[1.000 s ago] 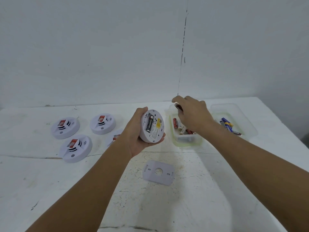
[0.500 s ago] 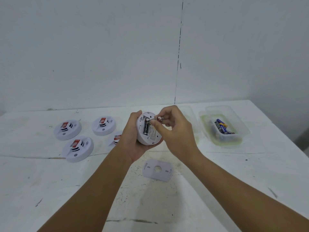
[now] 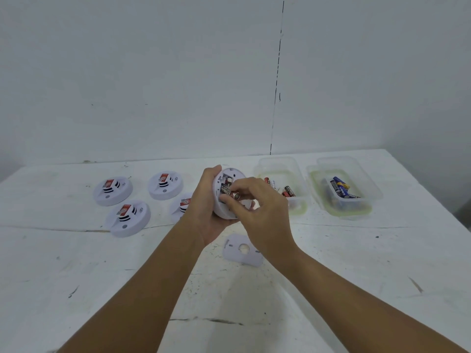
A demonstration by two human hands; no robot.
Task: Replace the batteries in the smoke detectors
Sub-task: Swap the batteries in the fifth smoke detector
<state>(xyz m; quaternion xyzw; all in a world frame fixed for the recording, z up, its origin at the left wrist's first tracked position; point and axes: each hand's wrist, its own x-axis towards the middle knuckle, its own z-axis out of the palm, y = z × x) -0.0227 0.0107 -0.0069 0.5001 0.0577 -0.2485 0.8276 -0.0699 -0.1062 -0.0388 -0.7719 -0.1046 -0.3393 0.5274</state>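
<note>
Left hand: the left hand [image 3: 207, 207] cups a round white plastic smoke detector [image 3: 224, 197] above the middle of the white scuffed table [image 3: 76, 276], fingers wrapped round its rim, its open back tilted toward the camera.
Right hand: the right hand [image 3: 257, 207] pinches a small cylindrical battery [image 3: 233, 195] between thumb and fingertips, its metal end facing the camera, right at the detector's open bay.
Battery bay: one dark battery [image 3: 225, 187] already lies in the bay; the pinched one sits just nearer than it, not yet seated as far as I can judge.
Step in hand: seating the second cell. It should go well if the spring end is pressed in first, then the other end rocked down flat; polarity marks are too small to read, so check them against the neighbour.
Risk: the curled fingers hide the slot, so a tilted cell could pop out.
Back cover: a flat white plastic plate with a round hole [image 3: 243, 250] lies on the table just near of the hands.
Supplies: a clear plastic tub of red-and-black batteries [image 3: 280, 189] stands right of the hands; a second clear tub of blue batteries [image 3: 341, 189] is further right.
Waiting units: four more white detectors [image 3: 113, 191] lie face up at far left.
</note>
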